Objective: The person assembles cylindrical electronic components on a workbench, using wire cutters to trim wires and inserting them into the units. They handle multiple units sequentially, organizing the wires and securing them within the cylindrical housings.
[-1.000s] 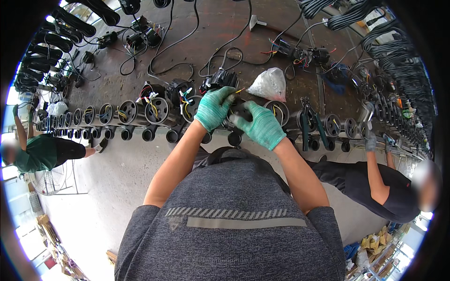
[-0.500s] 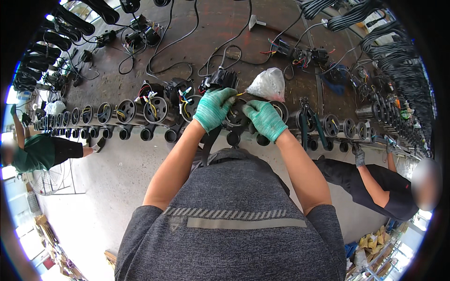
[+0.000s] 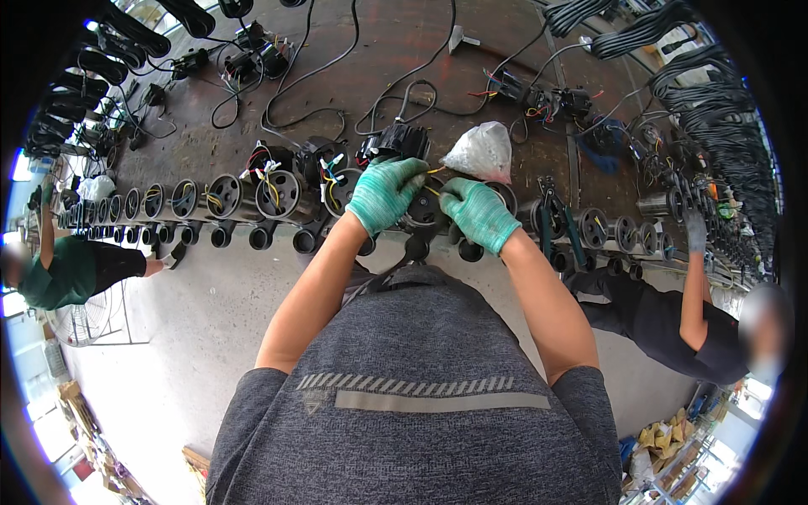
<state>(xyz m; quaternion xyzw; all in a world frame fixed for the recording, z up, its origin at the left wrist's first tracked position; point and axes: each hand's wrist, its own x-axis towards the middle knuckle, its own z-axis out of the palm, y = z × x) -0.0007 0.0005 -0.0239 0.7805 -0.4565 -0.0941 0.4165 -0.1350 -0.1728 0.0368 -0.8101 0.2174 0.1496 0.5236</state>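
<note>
My left hand (image 3: 385,195), in a green glove, is closed with its fingertips pinched at a yellow wire (image 3: 436,171). My right hand (image 3: 481,212), gloved alike, has thumb and fingers together on another short piece of yellow wire (image 3: 431,190). Both hands are over a round metal housing (image 3: 421,212) at the bench edge, which they partly cover. Just beyond my left hand lies a black motor-like part (image 3: 397,141) with a cable. A clear plastic bag of small white pieces (image 3: 480,153) sits beyond my right hand.
Pliers with dark green handles (image 3: 557,220) stand at the edge right of my right hand. More housings with wires (image 3: 280,195) line the edge. A hammer (image 3: 459,40) and black cables lie farther back. Co-workers (image 3: 71,269) (image 3: 673,324) are at both sides.
My right hand has shifted slightly right and down, and a yellow wire now shows at its fingertips. My left hand stays nearly in place. The right co-worker's arm has reached forward.
</note>
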